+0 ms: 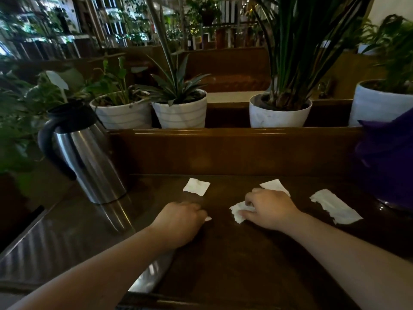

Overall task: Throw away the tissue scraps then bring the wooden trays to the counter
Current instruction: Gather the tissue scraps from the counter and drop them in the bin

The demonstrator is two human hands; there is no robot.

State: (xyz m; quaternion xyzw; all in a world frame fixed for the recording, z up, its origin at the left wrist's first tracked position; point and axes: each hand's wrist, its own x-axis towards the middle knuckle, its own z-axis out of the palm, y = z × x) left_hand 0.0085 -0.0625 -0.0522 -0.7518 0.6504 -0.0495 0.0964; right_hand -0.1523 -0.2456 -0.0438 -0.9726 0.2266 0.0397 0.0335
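White tissue scraps lie on the dark wooden surface (223, 253), our left hand (181, 220) closed on a small scrap (207, 218), our right hand (270, 209) curling over another scrap (238, 212), so we should bunch each fully before lifting.

A single wide-angle head camera looked forward and down from the person's own height — close over the dark wooden desk (223, 260), both forearms reaching in from the bottom edge. It faced the row of white plant pots (181, 110) on the ledge behind, the lens bending the edges — no second view shared the scene.
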